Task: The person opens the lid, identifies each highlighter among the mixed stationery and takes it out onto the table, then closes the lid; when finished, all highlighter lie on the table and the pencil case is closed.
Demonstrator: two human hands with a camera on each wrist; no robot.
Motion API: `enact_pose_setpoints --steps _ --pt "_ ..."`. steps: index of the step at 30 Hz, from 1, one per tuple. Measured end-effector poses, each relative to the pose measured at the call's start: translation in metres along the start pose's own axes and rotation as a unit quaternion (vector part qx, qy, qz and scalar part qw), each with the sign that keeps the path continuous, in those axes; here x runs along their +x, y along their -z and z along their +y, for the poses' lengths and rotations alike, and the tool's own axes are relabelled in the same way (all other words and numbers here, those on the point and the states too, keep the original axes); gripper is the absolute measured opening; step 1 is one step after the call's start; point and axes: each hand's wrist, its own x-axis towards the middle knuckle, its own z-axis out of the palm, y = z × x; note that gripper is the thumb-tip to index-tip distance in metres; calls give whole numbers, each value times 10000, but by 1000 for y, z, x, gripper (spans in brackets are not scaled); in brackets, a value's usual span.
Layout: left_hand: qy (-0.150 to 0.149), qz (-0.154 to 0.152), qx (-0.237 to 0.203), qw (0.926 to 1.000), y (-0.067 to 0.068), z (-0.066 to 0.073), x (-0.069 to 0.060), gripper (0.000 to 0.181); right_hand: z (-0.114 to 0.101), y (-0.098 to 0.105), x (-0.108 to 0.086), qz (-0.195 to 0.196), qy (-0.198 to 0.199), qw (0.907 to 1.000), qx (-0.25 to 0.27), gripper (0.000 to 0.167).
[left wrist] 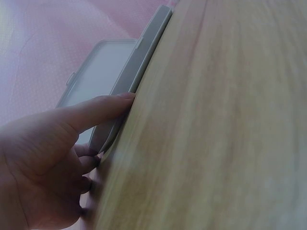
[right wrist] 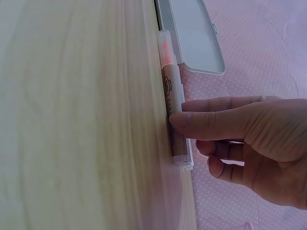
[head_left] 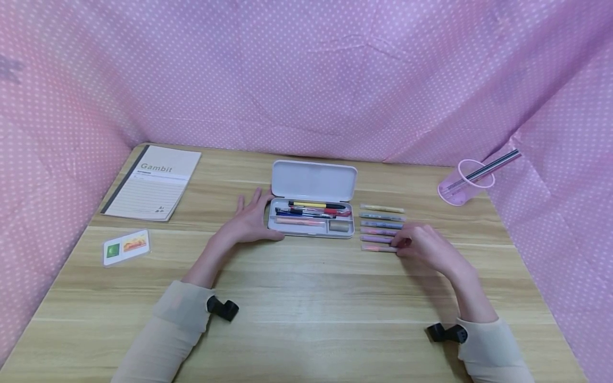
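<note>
An open white pencil case [head_left: 314, 181] stands mid-table, its lid raised at the back. My left hand [head_left: 246, 221] holds the case's left end, with the thumb on the front wall [left wrist: 125, 96] and the fingers around the side. Inside lie several pens [head_left: 311, 213], a pinkish highlighter [head_left: 300, 221] and a small grey-brown block [head_left: 339, 226]. Right of the case, several highlighters lie in a column. With thumb and forefinger, my right hand [head_left: 428, 247] pinches the nearest one, a highlighter with a pink-orange tip [right wrist: 172, 91]. Its other fingers are loosely bent.
A notebook [head_left: 153, 186] lies at the back left, with a clear-edged card [head_left: 126, 247] in front of it. At the back right, a tilted pink mesh pen cup [head_left: 450, 191] holds dark sticks [head_left: 495, 164]. Pink dotted cloth [head_left: 306, 80] surrounds the table.
</note>
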Motion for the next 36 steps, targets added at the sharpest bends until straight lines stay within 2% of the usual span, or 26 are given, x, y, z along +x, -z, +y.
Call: enact_pose_setpoints --steps 7,13,19,24,30,36 --pt "29 -22 -13 10000 -1 1 1 109 1 2 -1 67 -90 9999 112 20" --pt "-11 1 -51 10000 0 2 0 109 -1 5 -1 193 -141 9997 41 15" --pt "-14 0 -27 10000 1 2 1 108 -5 2 5 757 -154 9970 73 13" --pt "-37 27 -9 10000 1 2 1 107 -16 -1 20 1133 175 9931 253 21" --pt "-24 10 -55 10000 1 3 0 107 -40 -5 42 972 341 9921 717 35" --pt "-19 -1 -86 10000 2 2 -1 107 -68 -15 65 712 538 9885 1220 37"
